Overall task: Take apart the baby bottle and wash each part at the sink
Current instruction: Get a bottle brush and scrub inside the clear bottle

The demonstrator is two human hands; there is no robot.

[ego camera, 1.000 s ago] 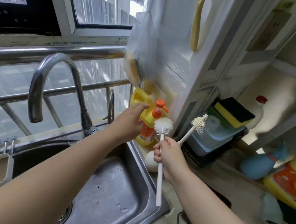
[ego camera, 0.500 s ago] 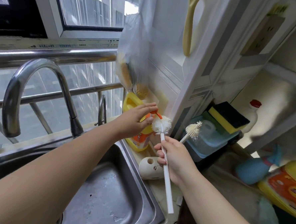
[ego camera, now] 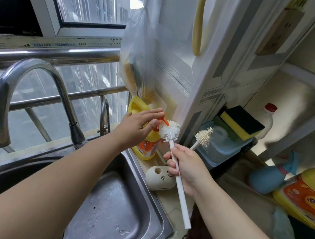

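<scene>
The left hand point(ego camera: 139, 125) now lies flat on the soap bottle point(ego camera: 147, 144) pump; right hand point(ego camera: 185, 167) grips both brushes point(ego camera: 170, 129). Soaping step: next, press down.

Left hand point(ego camera: 139, 125) flat on soap pump point(ego camera: 163, 119), right hand point(ego camera: 184, 167) gripping two brushes point(ego camera: 170, 130)

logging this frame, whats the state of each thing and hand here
left hand: flat on the soap pump
soap bottle: upright beside the sink
right hand: grips two brushes
big brush: head under the pump spout
small brush: head up, off to the right
tap: no water running
brush holder: on the counter, empty
</scene>
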